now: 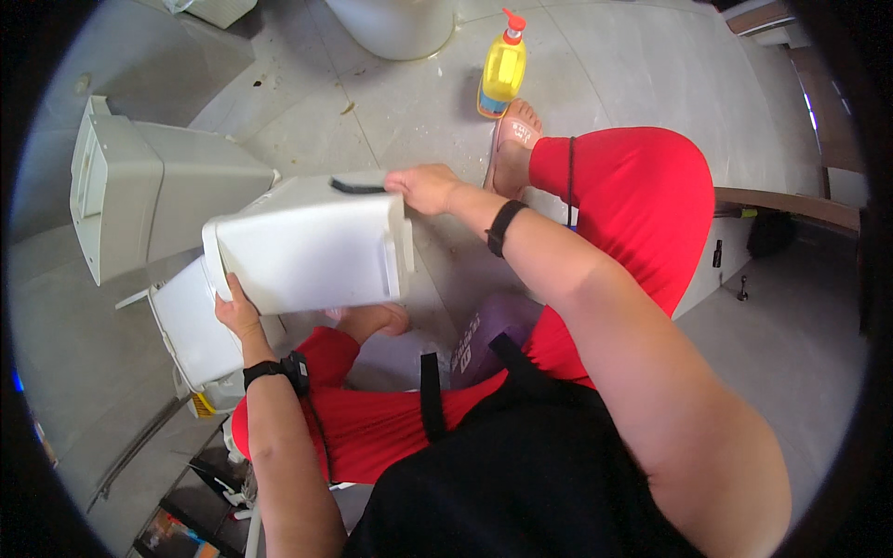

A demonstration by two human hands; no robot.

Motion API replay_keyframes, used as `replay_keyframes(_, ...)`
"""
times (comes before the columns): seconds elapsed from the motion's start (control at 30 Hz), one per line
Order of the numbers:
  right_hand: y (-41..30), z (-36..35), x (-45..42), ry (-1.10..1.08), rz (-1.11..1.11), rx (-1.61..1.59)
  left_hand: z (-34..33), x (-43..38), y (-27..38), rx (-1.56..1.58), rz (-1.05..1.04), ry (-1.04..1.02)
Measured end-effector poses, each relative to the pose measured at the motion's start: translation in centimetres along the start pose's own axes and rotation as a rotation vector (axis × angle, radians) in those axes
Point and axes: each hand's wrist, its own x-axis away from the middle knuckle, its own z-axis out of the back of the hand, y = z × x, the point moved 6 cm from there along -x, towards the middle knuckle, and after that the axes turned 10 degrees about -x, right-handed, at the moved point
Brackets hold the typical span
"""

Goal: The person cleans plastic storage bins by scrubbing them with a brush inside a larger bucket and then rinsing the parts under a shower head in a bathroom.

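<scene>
A white plastic bin (307, 258) is held tilted on its side in front of me, above the tiled floor. My left hand (238, 307) grips its rim at the left, thumb against the outer wall. At the far right corner, my right hand (424, 188) is closed around one end of a dark strip-like piece (357, 187) lying along the bin's side. Whether this is a brush or a part of the bin, I cannot tell. A flat white panel, perhaps a lid (192, 324), shows beyond my left hand; whether it joins the bin is hidden.
Another white bin (202, 188) lies at the left by the wall. A yellow pump bottle (504, 70) stands by my right foot, near a white rounded base (398, 28). Below me is a purple seat (488, 335). Dark debris marks the floor (307, 111). Right is a wood-edged cabinet (788, 208).
</scene>
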Motion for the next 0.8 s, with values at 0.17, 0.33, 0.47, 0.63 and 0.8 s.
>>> replay_keyframes(0.17, 8.1, 0.5, 0.3, -0.163, -0.069, 0.318, -1.8, -0.7, -0.4, -0.099, -0.094, -0.018)
replay_keyframes(0.33, 5.7, -4.8, 1.1, -0.332, 0.073, 0.247, -0.2, 0.4, -2.1, -0.095, -0.026, 0.029)
replay_keyframes(0.47, 16.0, -3.3, 3.9, -0.39, -0.291, 0.522, -3.8, -1.0, 1.7, 0.011, -0.034, -0.019)
replay_keyframes(0.63, 7.8, -5.6, 1.5, -0.246, -0.244, 0.249, 0.1, -0.7, 2.2, 0.005, -0.177, 0.095)
replay_keyframes(0.8, 9.2, -5.5, -0.8, -0.279, -0.459, 0.379, 2.9, -0.6, 6.1, -0.249, -0.38, 0.174)
